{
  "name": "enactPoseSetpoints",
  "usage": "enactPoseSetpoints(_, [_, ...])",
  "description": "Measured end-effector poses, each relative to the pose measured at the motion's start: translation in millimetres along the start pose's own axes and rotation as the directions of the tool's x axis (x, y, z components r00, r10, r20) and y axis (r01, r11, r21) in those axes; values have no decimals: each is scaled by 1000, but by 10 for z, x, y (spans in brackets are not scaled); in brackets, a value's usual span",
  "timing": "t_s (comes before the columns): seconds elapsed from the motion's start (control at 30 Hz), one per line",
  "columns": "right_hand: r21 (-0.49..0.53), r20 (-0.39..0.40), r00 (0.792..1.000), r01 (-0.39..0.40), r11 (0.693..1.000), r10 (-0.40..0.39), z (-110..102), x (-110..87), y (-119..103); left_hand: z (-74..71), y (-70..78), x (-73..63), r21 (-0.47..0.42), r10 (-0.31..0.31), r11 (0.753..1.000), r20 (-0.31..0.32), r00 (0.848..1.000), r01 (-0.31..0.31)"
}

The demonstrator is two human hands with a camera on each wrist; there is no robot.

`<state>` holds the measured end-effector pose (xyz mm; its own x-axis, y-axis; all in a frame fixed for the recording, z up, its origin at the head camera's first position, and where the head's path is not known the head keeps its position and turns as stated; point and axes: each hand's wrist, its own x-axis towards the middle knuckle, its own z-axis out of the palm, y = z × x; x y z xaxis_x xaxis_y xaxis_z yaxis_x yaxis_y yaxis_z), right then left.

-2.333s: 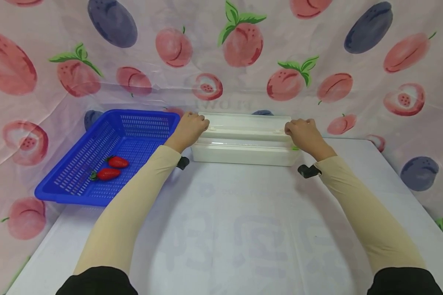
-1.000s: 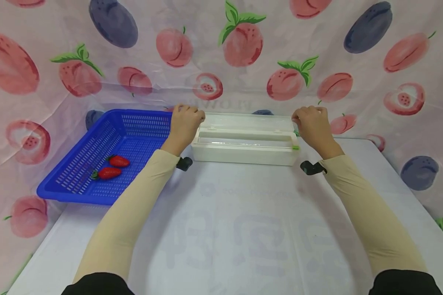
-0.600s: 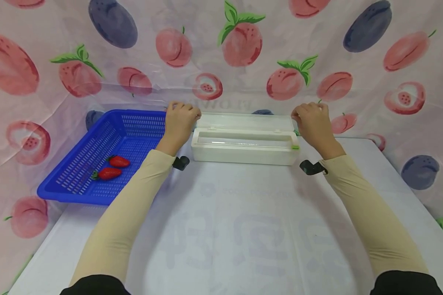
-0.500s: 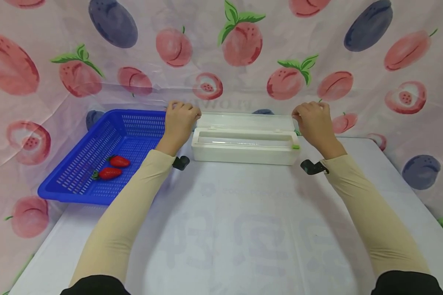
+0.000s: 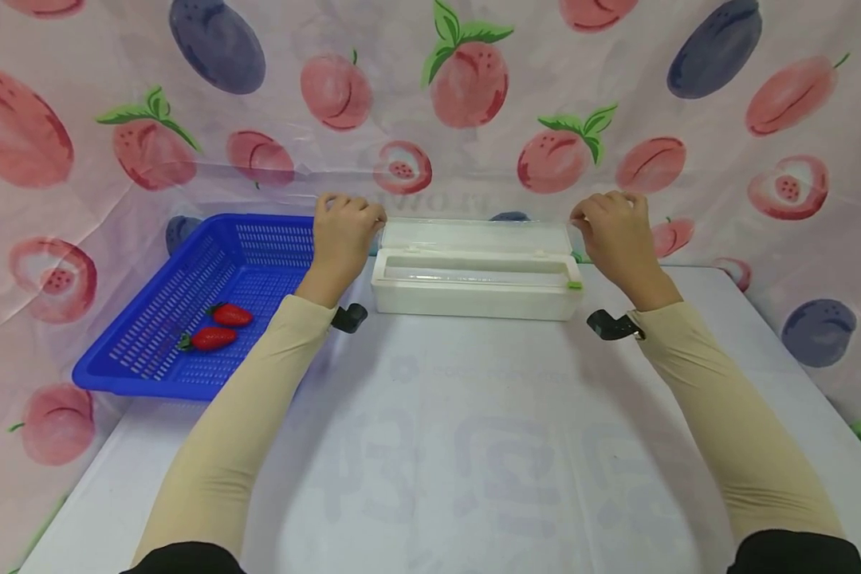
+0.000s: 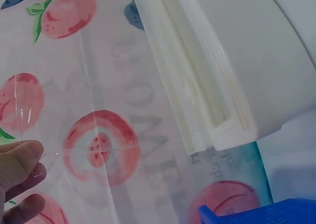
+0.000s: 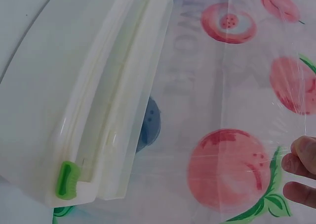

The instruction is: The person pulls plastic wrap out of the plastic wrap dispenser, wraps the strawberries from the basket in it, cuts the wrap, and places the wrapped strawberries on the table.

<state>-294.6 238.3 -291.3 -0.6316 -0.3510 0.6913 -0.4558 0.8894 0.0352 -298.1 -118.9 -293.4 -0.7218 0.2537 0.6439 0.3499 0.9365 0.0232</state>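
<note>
A long white cling film dispenser box stands at the back of the table, its see-through lid raised behind the long slot. A green slider sits at the slot's right end. Above the box's left end, my left hand pinches clear cling film between thumb and finger. My right hand, past the right end, pinches the film at its other side. The film is nearly invisible, showing only as faint creases and glints in the wrist views.
A blue plastic basket stands left of the box, partly behind my left arm. Two strawberries lie in it. The white table meets a fruit-print sheet hanging at the back.
Both hands have risen from just over the box and spread apart, still pinching the film. The box's slot, partly covered before, now shows between them. The basket and strawberries stay put.
</note>
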Motion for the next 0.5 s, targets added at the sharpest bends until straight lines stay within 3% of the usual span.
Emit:
enactPoseSetpoints(0.2, [7, -21, 1000, 9, 1000, -8, -47, 5, -11, -42, 9, -14, 2, -16, 1000, -19, 1000, 17])
enactPoseSetpoints(0.5, [15, -82, 996, 20, 1000, -19, -130, -7, -40, -125, 39, -65, 2, 11, 1000, -121, 993, -10])
